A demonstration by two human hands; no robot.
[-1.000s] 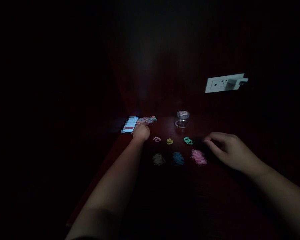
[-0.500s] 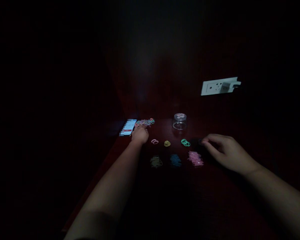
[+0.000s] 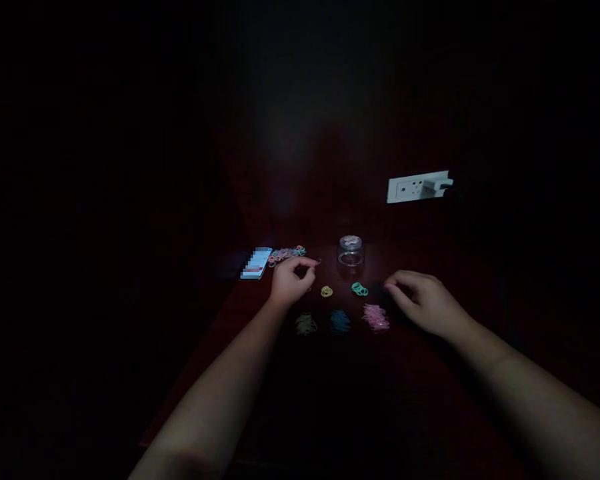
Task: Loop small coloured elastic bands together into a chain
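Note:
My left hand is raised just in front of a mixed heap of small coloured rubber bands. Its thumb and forefinger pinch one small rubber band, dim and pinkish. My right hand rests at the right with thumb and fingertips pressed together; what they hold, if anything, is too dark to make out. Between the hands lie yellow bands and green bands. Nearer me are piles of olive bands, blue bands and pink bands.
A clear lidded jar stands behind the green bands. A lit phone lies left of the mixed heap, by the edge of the dark red table. On the wall is a socket plate with a plug in it.
My left hand has come away from the mixed heap towards the right with a rubber band, now covering most of the small light-pink bands. My right hand stays beside the green bands. The view has shifted slightly.

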